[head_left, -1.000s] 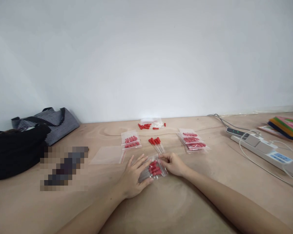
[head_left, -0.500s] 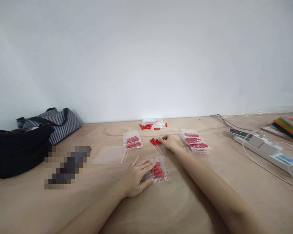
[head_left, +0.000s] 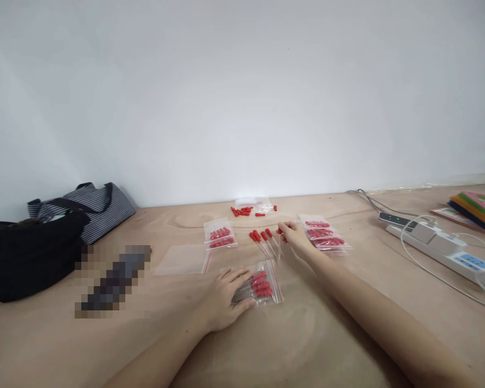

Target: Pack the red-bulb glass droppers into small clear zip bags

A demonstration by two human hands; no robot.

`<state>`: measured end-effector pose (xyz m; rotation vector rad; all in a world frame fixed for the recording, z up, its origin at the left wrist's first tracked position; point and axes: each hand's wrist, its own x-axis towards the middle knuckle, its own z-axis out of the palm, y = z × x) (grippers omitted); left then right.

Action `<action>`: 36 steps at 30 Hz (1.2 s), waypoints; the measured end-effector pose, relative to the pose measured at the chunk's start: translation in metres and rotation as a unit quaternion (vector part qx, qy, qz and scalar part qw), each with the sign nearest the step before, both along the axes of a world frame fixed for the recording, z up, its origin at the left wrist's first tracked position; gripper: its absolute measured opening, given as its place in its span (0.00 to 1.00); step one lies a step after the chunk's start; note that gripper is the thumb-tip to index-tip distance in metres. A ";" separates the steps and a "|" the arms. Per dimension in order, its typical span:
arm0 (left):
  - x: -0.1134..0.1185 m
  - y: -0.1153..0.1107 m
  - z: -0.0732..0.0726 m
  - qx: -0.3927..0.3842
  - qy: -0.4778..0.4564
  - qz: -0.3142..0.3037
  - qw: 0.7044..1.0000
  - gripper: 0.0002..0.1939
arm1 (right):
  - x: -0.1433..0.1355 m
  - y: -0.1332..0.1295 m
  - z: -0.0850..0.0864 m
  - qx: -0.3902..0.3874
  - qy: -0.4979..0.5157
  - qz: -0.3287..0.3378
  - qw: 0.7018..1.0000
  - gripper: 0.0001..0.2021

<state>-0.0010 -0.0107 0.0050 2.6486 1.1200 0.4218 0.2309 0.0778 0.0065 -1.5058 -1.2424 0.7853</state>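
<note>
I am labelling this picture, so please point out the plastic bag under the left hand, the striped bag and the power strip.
Plastic bag (head_left: 261,286): head view, the uncovered part of its upper side.
Striped bag (head_left: 113,211): head view, its striped side.
Power strip (head_left: 472,261): head view, its blue-marked top.

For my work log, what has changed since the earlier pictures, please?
The right hand let go of the nearest bag, moved forward to the droppers and now pinches one by its red bulb; the others lie more spread. The left hand stays on that bag.
</note>
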 end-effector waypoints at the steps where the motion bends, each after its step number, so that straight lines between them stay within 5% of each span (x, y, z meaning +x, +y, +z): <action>1: 0.000 0.000 0.000 -0.006 0.002 0.000 1.000 0.25 | 0.004 -0.010 -0.001 0.014 0.021 0.001 1.000 0.15; 7: 0.001 0.001 0.000 -0.017 -0.004 -0.005 1.000 0.26 | 0.011 -0.060 -0.017 0.104 0.225 -0.010 0.969 0.18; 19: 0.001 0.001 0.002 -0.014 -0.001 -0.004 1.000 0.25 | 0.014 -0.062 -0.012 0.157 0.196 -0.089 0.964 0.13; 31: 0.003 -0.001 0.003 -0.018 -0.008 0.004 1.000 0.27 | -0.018 -0.075 -0.026 0.074 0.315 -0.006 0.946 0.17; 36: 0.004 0.000 0.003 -0.022 -0.014 -0.001 1.000 0.28 | -0.028 -0.084 -0.019 0.001 0.306 0.107 0.946 0.19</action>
